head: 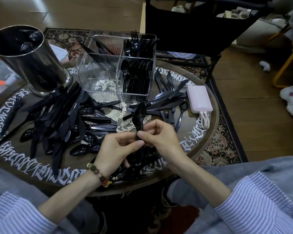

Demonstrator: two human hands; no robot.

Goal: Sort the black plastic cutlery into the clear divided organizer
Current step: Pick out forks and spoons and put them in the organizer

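Note:
Both my hands hold a small stack of black spoons [139,115] upright over the table's near middle. My left hand [116,150] grips the handles from the left, and my right hand [159,135] pinches them from the right. The clear divided organizer [100,71] stands behind them. Its back right compartment holds forks [134,43], its front right one holds spoons [139,76], and a few pieces lean in the back left one. The front left compartment looks bare. A big heap of loose black cutlery [66,122] lies to the left, and a smaller heap of knives [167,100] to the right.
A tall metal canister [32,59] stands at the table's back left. A pink power bank [200,99] with a white cable lies at the right edge. A black chair [184,26] stands behind the round table [193,141]. A rug lies under it.

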